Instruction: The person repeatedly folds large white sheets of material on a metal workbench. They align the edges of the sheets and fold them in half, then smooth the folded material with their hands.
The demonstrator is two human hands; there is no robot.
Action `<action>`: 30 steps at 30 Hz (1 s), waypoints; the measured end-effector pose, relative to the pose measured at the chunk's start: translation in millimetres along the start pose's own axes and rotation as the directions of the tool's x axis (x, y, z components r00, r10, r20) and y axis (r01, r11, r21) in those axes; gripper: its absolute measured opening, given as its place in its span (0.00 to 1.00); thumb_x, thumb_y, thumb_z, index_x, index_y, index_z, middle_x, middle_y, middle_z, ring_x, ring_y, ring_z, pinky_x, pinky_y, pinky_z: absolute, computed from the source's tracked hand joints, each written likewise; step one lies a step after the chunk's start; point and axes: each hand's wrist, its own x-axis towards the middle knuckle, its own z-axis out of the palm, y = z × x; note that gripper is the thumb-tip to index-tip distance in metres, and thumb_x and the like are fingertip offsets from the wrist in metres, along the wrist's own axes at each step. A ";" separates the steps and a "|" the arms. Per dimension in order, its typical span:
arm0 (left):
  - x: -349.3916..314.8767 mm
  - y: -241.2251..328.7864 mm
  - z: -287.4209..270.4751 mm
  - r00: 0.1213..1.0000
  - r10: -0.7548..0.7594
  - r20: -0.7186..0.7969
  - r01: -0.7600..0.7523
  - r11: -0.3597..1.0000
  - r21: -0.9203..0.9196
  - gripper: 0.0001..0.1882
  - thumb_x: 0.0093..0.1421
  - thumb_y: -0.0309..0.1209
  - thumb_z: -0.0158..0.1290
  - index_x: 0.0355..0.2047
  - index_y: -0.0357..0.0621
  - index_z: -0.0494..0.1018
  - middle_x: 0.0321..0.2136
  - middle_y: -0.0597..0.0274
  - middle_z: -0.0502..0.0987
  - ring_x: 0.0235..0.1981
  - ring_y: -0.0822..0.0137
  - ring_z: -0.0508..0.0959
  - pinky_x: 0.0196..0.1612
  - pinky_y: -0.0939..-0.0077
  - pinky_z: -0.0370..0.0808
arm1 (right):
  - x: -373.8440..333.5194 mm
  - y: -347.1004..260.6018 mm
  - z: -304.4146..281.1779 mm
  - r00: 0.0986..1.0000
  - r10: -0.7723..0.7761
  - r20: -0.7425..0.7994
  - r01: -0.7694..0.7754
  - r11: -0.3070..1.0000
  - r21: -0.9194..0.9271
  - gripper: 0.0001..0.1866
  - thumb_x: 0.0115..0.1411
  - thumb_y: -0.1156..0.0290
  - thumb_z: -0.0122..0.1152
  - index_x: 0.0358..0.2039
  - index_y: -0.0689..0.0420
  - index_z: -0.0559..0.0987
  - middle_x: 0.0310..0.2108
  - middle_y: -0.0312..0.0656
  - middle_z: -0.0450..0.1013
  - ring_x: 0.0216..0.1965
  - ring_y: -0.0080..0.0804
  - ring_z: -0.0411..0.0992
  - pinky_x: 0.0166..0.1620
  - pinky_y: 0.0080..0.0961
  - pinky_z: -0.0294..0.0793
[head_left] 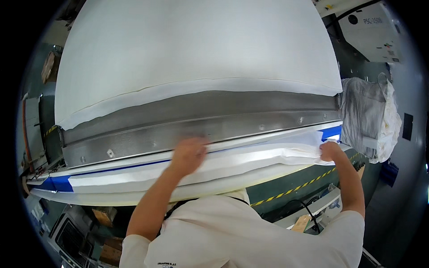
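A long folded strip of white fabric (232,161) runs along the near edge of the machine, from the blue end piece on the left to the one on the right. At the strip's right end my right hand (330,152) is closed on the white material, next to the blue end piece (330,132). My left hand (190,156) is over the middle of the strip, in front of the metal bar; motion blurs it, and its fingers cannot be made out. Another blue piece (60,183) shows at the strip's left end.
Beyond the strip lies a grey metal bar (214,127) with a wide white sheet (201,40) behind it. A plastic-wrapped bundle (368,116) stands at the right. Yellow-black floor tape (295,187), a box-shaped machine (71,234) and cardboard boxes (111,252) are below.
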 end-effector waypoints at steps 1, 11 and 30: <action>7.0 10.8 22.5 0.988 0.153 -0.015 -0.153 0.987 -0.040 0.12 0.52 0.24 0.54 0.38 0.47 0.77 0.33 0.55 0.78 0.37 0.52 0.77 0.40 0.62 0.74 | -1.9 -10.4 -10.9 1.000 -0.015 0.014 0.015 1.000 0.017 0.19 0.45 0.64 0.56 0.38 0.55 0.80 0.36 0.50 0.78 0.40 0.48 0.76 0.43 0.42 0.75; 61.4 69.2 119.7 0.863 0.068 0.500 0.067 0.967 -0.247 0.18 0.66 0.41 0.42 0.46 0.42 0.72 0.45 0.49 0.74 0.47 0.50 0.73 0.51 0.60 0.69 | -11.0 -79.3 -51.7 0.975 -0.223 0.023 0.204 0.925 0.321 0.27 0.44 0.58 0.60 0.45 0.57 0.74 0.38 0.57 0.75 0.41 0.56 0.74 0.45 0.44 0.73; -72.1 -117.0 -164.5 0.699 -0.345 -0.626 0.496 0.865 0.077 0.13 0.60 0.33 0.51 0.43 0.42 0.74 0.37 0.53 0.77 0.39 0.56 0.77 0.44 0.64 0.73 | 54.7 -178.6 -80.6 0.927 -0.372 -0.049 0.355 0.826 0.437 0.17 0.49 0.54 0.66 0.17 0.55 0.77 0.19 0.40 0.77 0.24 0.31 0.76 0.32 0.30 0.74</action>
